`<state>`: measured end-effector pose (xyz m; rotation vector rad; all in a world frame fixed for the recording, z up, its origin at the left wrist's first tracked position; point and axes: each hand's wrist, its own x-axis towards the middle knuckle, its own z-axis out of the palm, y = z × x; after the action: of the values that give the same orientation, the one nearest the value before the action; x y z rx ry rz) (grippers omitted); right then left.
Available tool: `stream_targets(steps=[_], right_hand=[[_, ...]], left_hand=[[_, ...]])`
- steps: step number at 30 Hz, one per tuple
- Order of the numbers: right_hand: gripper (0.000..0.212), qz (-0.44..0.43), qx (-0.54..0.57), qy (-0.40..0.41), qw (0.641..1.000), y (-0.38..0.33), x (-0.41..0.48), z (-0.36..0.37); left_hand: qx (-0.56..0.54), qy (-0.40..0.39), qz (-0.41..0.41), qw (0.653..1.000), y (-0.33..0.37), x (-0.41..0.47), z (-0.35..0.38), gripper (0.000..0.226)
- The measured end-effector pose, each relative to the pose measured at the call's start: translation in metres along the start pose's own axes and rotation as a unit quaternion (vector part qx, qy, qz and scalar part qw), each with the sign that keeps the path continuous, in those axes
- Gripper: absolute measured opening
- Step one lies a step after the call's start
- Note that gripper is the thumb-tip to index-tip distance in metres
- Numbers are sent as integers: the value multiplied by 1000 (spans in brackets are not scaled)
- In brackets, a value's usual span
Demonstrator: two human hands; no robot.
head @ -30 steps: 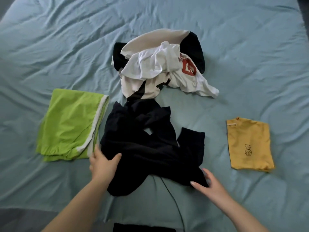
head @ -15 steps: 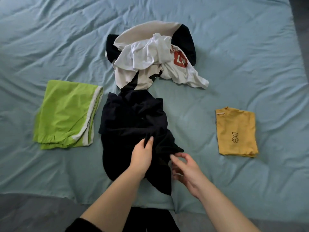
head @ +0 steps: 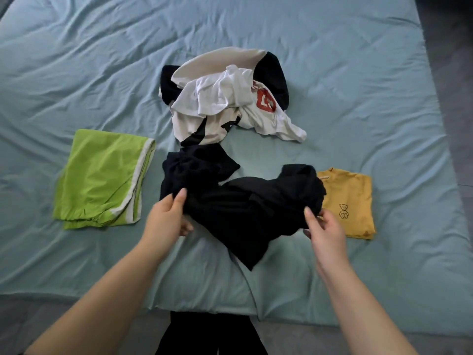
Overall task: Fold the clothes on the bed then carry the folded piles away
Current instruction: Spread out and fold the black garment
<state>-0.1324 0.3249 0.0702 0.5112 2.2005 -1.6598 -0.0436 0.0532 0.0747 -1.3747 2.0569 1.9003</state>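
Garment [head: 245, 206], black, crumpled, unfolded

Soft, even daylight, faint shadows, slight motion blur, wide-angle bending at the edges.

Grey floor [head: 455, 103] down the right edge and across the bottom corners, darker toward the top right. At bottom centre, black-clad legs [head: 204, 334], parted by a narrow gap, cut off by the lower edge.
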Motion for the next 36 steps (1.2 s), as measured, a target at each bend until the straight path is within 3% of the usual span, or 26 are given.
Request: stream_targets(steps=[7,11,14,16,18,20,22,25,26,28,30,32,33,36], right_hand=[[20,95,-37,113,988,43,56,-61],[25,134,-75,96,983,60,60,-69],[29,164,-148,44,974,67,52,-56],[43,144,-255,34,956,71,46,-43],[70,67,-413,35,908,72,41,-25],[87,-37,-516,-10,856,76,39,2],[94,-84,-556,-96,821,83,43,36],[95,-73,-593,-186,780,96,65,78],[87,-74,-605,-207,765,98,72,89],[54,-92,-609,-239,751,100,83,102],[14,-77,-535,-246,804,94,84,105],[16,-41,-431,-232,871,89,76,92],[18,-40,-409,-214,886,86,70,81],[16,-58,-415,-164,893,87,49,32]], left_hand=[[62,175,-91,978,-79,45,-77,34],[132,163,-143,967,-104,45,-88,32],[273,141,-149,940,-100,35,-63,83],[401,116,-85,905,-87,30,-32,105],[471,77,1,879,-76,39,-4,113],[456,66,1,888,-65,62,10,116],[384,59,-51,920,-64,91,9,119],[323,8,-96,941,-76,115,-2,105],[331,-9,-86,940,-83,116,-6,88],[348,-5,-63,935,-90,113,-12,48],[308,18,-66,949,-94,104,-15,38],[262,19,-68,963,-87,87,-9,38],[224,12,-65,972,-80,77,-3,35],[67,-35,-54,996,-41,48,24,28]])
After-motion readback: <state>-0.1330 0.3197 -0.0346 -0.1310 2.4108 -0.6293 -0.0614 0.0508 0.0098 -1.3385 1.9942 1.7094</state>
